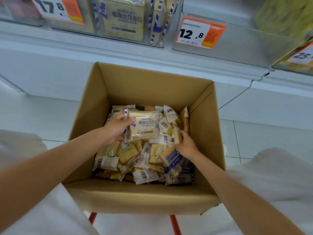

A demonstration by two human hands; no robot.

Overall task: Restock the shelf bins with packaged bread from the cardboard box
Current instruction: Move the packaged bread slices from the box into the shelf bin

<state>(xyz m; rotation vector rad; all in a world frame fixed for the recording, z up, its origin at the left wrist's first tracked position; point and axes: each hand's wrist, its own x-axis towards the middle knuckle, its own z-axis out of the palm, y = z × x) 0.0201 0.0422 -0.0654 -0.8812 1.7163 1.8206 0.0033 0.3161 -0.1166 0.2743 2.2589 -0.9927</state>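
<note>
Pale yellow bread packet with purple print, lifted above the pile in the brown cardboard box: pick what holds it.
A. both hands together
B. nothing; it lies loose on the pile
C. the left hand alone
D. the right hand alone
C: the left hand grips the pale yellow bread packet with purple print by its left edge, while the right hand is apart from it, on a smaller wrapped slice in the brown cardboard box.

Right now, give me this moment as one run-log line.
phase: picking | left hand: holding bread pack | right hand: gripping small pack | cardboard box: still stocked | clear bin: same bread
</note>
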